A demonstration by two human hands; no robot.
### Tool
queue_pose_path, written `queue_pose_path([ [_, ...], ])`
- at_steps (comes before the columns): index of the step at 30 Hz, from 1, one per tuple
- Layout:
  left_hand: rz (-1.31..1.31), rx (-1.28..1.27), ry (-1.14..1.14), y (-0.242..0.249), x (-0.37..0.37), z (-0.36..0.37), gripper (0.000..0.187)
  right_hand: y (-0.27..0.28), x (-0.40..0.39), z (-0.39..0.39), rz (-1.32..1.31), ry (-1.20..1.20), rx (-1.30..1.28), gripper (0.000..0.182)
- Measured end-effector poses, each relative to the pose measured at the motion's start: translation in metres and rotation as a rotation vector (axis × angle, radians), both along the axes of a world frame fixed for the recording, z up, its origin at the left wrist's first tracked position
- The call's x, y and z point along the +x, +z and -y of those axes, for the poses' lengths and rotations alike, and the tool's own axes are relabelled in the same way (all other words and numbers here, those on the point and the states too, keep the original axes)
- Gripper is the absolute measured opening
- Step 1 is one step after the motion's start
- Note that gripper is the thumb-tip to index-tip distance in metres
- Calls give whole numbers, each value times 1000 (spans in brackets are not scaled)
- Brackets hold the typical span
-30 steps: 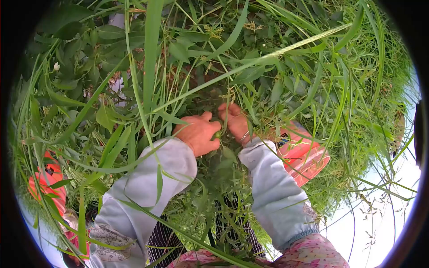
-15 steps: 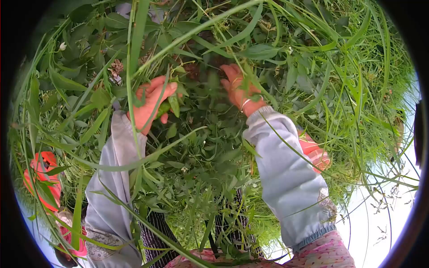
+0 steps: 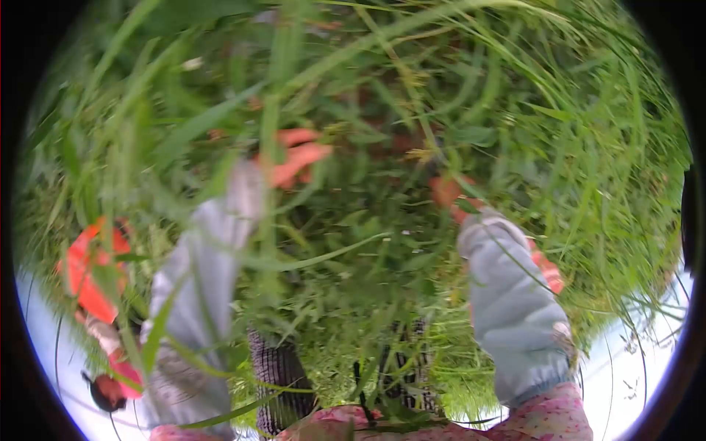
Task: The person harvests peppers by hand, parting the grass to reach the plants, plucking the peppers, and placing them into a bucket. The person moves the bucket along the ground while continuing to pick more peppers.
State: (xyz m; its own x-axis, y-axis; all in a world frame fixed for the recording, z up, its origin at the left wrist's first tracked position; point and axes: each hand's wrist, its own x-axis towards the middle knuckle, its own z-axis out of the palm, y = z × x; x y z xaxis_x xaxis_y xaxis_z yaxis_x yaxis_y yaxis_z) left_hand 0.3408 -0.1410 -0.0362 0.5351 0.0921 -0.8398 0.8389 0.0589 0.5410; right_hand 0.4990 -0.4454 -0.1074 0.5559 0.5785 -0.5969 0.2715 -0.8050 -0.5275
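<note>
My left hand (image 3: 298,158), smeared by motion, is among the leaves left of centre. Its fingers look curled and point to the right, with grass blades crossing in front; whatever they hold is too blurred to make out. On the right, my right hand (image 3: 452,195) is low in the foliage, mostly covered by leaves, and its fingers are hidden. Between the hands grow dense leafy plants (image 3: 353,220). Light blue sleeve covers reach to both wrists.
Long grass blades (image 3: 412,29) hang across the view close to the camera. Another person in an orange garment (image 3: 92,272) is at the far left. An orange patch (image 3: 544,268) shows behind my right sleeve. My striped trouser legs (image 3: 279,382) stand among the plants below.
The view has shifted and blurred. Both hands sit farther right in view, the right one lower and deeper in leaves. The green peppers seen in my left hand before no longer show clearly.
</note>
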Motion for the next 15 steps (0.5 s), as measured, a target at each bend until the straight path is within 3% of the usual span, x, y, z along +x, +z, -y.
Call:
queue_pose_path([
  [1, 58, -52, 282, 22, 4, 15, 55, 3, -1, -1, -14, -9, 28, 30],
  [2, 110, -62, 140, -11, -10, 19, 61, 7, -1, -2, -31, -27, 49, 30],
  [6, 290, -318, 330, 22, 22, 48, 54, 30, -1, -9, -98, -101, 135, 32],
  [8, 188, -278, 284, 49, 41, 56, 52, 52, -5, -21, -109, -117, 196, 33],
  [9, 354, -360, 422, 52, 42, 65, 49, 75, -6, -36, -128, -165, 177, 32],
  [10, 358, -402, 368, 71, 50, 56, 45, 92, -5, -46, -144, -215, 155, 32],
  [12, 326, -484, 273, 106, 43, 60, 38, 117, -27, -26, -441, -585, 321, 31],
  [15, 580, -185, 287, 119, 39, 87, 30, 152, -47, -18, -617, -819, 427, 29],
])
